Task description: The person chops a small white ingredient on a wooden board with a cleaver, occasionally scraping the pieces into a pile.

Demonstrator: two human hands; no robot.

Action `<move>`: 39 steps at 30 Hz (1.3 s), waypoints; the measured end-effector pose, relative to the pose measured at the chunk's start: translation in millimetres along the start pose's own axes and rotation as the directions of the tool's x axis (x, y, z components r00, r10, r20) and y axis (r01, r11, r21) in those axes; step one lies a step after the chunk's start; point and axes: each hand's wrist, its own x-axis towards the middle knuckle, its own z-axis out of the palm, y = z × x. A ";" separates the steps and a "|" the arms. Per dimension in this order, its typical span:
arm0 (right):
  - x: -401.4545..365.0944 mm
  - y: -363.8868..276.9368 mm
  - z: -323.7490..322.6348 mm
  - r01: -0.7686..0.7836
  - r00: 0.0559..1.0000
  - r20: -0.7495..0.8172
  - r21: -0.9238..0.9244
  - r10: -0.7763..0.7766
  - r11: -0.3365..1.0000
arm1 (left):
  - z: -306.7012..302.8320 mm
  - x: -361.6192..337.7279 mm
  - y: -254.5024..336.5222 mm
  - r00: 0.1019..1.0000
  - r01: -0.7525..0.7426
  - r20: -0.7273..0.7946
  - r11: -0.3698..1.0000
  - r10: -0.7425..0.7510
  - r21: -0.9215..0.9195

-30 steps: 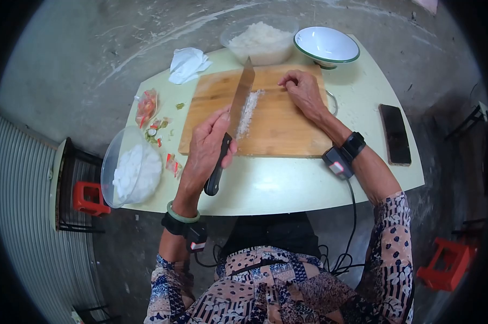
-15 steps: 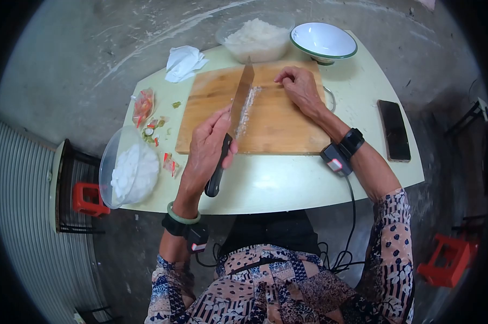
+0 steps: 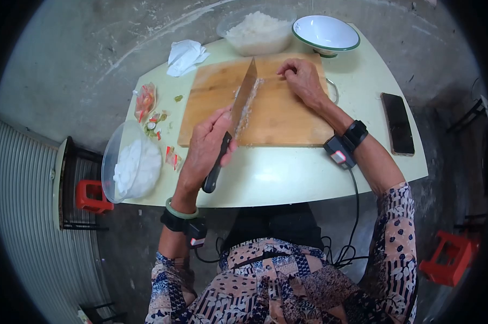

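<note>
My left hand point(image 3: 207, 141) is closed around the black handle of a kitchen knife point(image 3: 246, 96). Its long blade points away from me over the wooden cutting board point(image 3: 298, 124). Along the blade's right side runs a narrow strip of small white chopped bits point(image 3: 247, 112), partly covered by the blade. A few more bits show left of the blade. Loosely curled, my right hand point(image 3: 304, 83) rests at the board's upper right, apart from the knife and the bits, with nothing visible in its fingers.
Behind the board stand a clear bowl of white shredded food point(image 3: 259, 32) and a white enamel bowl point(image 3: 326, 33). Crumpled tissue point(image 3: 186, 56), a red-and-clear plastic bag point(image 3: 145, 101), scraps point(image 3: 155, 123) and a tilted bowl of white stuff point(image 3: 133, 170) lie left. A phone point(image 3: 398, 124) lies right.
The knife blade has shifted slightly right onto the strip, hiding more of it. The right hand stays curled in about the same place. The whole view has shifted a little.
</note>
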 end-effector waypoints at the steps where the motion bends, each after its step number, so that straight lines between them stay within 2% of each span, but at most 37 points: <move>1: 0.8 1.1 0.8 0.005 1.000 -0.003 0.009 -0.005 1.000 | -4.3 -4.1 2.4 1.000 0.021 0.012 1.000 -0.021 -0.022; 6: 1.1 4.4 2.5 -0.041 0.999 0.005 0.023 0.041 0.999 | -28.1 -25.9 9.3 0.985 0.099 0.135 0.992 -0.108 0.075; 8: 1.9 6.5 3.4 0.036 0.999 -0.012 -0.013 -0.036 0.999 | -36.0 -27.6 3.7 0.965 0.163 0.201 0.985 -0.171 0.053; 16: -0.1 -0.9 0.5 -0.014 1.000 0.008 0.023 0.014 1.000 | -56.0 11.3 4.2 0.993 0.037 0.103 0.992 -0.050 0.123; 19: 0.5 -1.0 1.3 -0.010 1.000 0.008 0.013 0.010 1.000 | -54.2 7.7 9.5 0.997 0.049 0.059 0.996 -0.054 0.078; 21: 0.0 0.8 1.9 0.004 1.000 0.009 0.001 -0.004 1.000 | -54.8 9.7 1.4 0.999 -0.009 0.036 0.998 0.011 -0.066; 26: 1.5 1.2 2.5 -0.020 1.000 0.019 -0.004 0.020 1.000 | -47.0 9.4 0.5 0.999 0.043 0.007 0.999 -0.043 0.013; 28: 0.5 0.9 1.7 -0.019 1.000 0.019 -0.012 0.019 1.000 | -42.0 5.4 11.0 0.998 0.058 -0.007 0.997 -0.058 -0.060; 31: 0.8 -0.6 1.8 -0.012 1.000 0.017 -0.020 0.012 1.000 | -39.7 14.8 -6.3 1.000 0.023 0.006 0.994 -0.022 -0.103; 36: -0.6 -1.4 0.8 -0.027 0.999 0.019 -0.029 0.028 0.999 | -29.0 13.2 -2.1 1.000 0.018 -0.019 0.997 -0.020 -0.079; 39: 0.6 2.8 2.3 0.031 0.999 0.012 -0.019 -0.030 0.999 | -18.6 14.0 -3.5 0.999 0.025 -0.041 0.988 -0.031 -0.155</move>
